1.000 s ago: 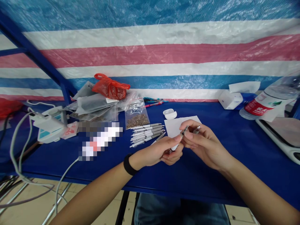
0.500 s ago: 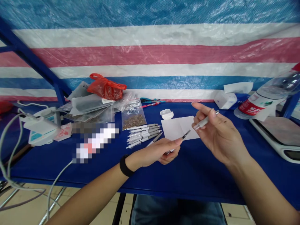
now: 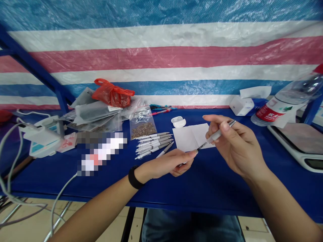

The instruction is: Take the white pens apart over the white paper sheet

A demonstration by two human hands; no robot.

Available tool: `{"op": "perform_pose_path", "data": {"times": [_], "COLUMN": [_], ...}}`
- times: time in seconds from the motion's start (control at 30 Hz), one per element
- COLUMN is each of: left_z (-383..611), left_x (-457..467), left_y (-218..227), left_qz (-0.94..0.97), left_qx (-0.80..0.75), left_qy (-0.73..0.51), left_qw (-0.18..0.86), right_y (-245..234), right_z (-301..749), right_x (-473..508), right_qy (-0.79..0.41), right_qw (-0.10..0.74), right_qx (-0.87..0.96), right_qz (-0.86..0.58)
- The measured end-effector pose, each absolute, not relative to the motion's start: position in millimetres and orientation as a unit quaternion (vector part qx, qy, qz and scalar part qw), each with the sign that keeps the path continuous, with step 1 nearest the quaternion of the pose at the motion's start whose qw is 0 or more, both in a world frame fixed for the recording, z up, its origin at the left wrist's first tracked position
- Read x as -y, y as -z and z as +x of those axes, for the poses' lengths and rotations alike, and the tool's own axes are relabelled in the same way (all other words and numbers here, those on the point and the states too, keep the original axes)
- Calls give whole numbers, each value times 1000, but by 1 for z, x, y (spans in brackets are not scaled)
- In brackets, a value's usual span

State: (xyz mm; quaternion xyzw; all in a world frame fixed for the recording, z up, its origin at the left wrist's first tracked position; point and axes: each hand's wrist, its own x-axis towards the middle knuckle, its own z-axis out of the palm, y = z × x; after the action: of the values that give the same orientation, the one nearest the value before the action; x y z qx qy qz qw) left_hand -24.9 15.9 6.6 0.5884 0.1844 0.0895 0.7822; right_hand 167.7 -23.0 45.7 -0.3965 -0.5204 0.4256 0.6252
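The left hand was curled nearly closed over the blue table, thumb and fingers pinched round the rear of a thin pen insert whose dark metal tip stuck out up and to the right. Just to its right, the right hand was loosely closed, thumb and forefinger gripping a grey pen barrel at its middle, the remaining fingers spread; the barrel's lower end sat at the insert's tip, and whether the two touched could not be told. Both pieces hung above the near edge of a white paper sheet. To the left lay a row of finished pens, with a clear bag of small parts beyond them and a white earbud case at the far side of the sheet. The pieces looked very light and stiff, the smooth plastic probably slippery, the insert slender enough to bend or roll away; a fingertip pinch at mid-length of the barrel and well behind the tip of the insert seemed the safest hold.
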Motion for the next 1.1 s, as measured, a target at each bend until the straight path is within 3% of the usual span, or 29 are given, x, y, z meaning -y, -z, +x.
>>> {"op": "perform_pose_path", "data": {"times": [0.73,1.1], "left_z": [-24,-24], "left_x": [-15,-15], "left_y": [-9,-7], "left_qz": [593,590], "left_qx": [-190,-181], "left_qy": [-96,-98], "left_qw": [776,781], "right_y": [-43,-32], "right_z": [167,176], "right_x": [24,25], "right_qy": [-378,-366], "right_qw": [634,591], "right_qx": [547,593], "right_qz": [-394,-407]}}
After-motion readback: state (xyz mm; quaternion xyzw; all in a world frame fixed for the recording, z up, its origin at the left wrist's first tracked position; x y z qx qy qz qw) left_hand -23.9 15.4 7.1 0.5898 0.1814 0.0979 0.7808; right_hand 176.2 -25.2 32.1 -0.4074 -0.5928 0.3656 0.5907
